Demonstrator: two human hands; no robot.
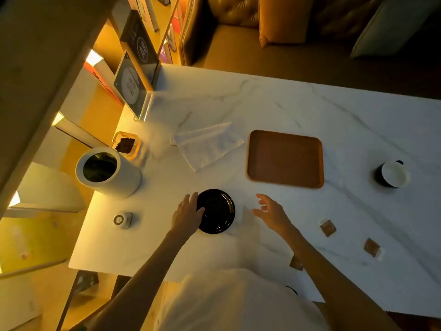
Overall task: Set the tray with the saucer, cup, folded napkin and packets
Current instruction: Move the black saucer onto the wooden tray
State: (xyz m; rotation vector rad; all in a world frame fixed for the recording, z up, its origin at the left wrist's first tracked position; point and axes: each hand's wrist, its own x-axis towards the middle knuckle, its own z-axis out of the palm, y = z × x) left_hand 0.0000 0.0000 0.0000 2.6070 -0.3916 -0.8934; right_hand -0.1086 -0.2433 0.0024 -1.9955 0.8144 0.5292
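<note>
Tray (285, 158) bare on tabletop (358, 120); saucer (217, 211) near it, unlifted. Left hand (187, 212) fingers spread on saucer rim, seemingly touching (grip unclear). Right hand (270, 212) open, empty. Saucer step first; next: pinch rim, lift, set on tray.

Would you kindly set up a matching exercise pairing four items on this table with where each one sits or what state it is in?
Items:
1. saucer
2. tray
3. cup
4. napkin

Places or states:
A. far right of the table, alone
B. left of the tray, unfolded flat
C. under the left hand's fingertips
D. middle of the table, nothing on it

Pairs: 1-C, 2-D, 3-A, 4-B
</note>
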